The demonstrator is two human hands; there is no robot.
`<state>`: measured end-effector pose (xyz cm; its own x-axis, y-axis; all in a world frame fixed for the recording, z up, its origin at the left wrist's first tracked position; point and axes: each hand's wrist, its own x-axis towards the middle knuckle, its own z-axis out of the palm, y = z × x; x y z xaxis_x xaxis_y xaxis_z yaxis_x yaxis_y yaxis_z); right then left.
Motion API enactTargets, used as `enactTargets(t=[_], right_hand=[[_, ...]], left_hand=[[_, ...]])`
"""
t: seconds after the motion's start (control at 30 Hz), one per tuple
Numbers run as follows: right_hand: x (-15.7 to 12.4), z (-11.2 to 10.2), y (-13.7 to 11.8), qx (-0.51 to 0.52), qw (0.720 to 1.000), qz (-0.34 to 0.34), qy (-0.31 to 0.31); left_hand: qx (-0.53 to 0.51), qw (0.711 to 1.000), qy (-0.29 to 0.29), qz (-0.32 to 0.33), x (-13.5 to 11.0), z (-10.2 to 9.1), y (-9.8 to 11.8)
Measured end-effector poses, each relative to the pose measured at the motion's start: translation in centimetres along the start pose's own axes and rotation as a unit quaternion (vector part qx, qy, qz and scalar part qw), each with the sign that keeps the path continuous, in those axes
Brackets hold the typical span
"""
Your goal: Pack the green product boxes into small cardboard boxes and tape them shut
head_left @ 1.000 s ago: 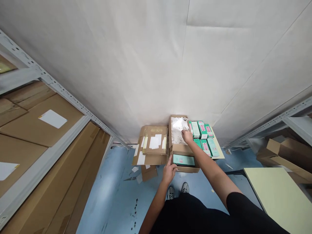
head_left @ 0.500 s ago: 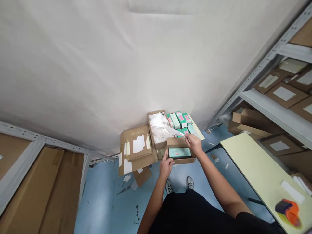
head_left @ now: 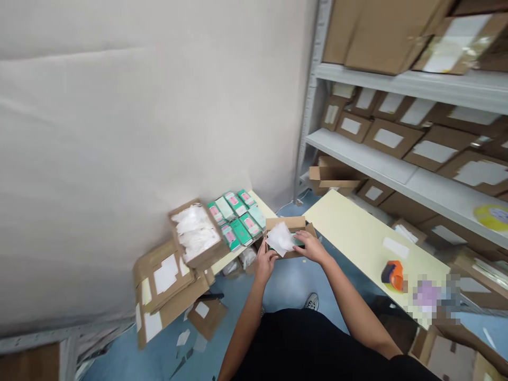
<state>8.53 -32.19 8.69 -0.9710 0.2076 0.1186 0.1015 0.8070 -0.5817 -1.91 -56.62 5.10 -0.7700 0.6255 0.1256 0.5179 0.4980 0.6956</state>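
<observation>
A small open cardboard box (head_left: 286,222) is held up in front of my body, its flaps raised. My left hand (head_left: 265,264) grips its left wall, with the thumb near the front edge. Crumpled white wrapping sheet (head_left: 280,239) lies in the box and partly covers a green carton. Over the right side of the box is my right hand (head_left: 311,247), fingers stretched out inside by the sheet's right edge. Whether those fingertips press on the sheet or the carton is hard to see.
Left of the box, a table holds several green cartons (head_left: 240,231) and a cardboard box of white sheets (head_left: 217,241). Flattened cardboard (head_left: 178,301) lies further left. To the right, a pale table (head_left: 349,222) carries an orange tape dispenser (head_left: 395,275); shelves (head_left: 357,148) of boxes stand behind.
The white sheet has gone from my raised right hand down into the box. The view has swung right, and the box now appears near the right table's corner.
</observation>
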Motion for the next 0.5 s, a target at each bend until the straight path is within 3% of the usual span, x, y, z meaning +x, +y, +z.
enactTargets(t=[0.13,0.27,0.37,0.5], right_hand=[[-4.3,-5.6,6.4,-0.022,0.986,0.026,0.162],[-8.8,-10.0,11.6,-0.079,0.953,0.107,0.273],[-11.8,-12.1,14.6,-0.114,0.922,0.184,0.321],[-14.3,-13.3,17.5,-0.120,0.892,0.249,0.358]], left_hand=[[-0.021,0.996,0.005,0.091,3.5,6.9,4.7],[-0.020,0.990,-0.042,0.132,6.7,12.7,9.4],[-0.023,0.983,-0.091,0.160,9.3,16.3,12.1],[-0.035,0.965,-0.172,0.197,13.6,21.1,14.7]])
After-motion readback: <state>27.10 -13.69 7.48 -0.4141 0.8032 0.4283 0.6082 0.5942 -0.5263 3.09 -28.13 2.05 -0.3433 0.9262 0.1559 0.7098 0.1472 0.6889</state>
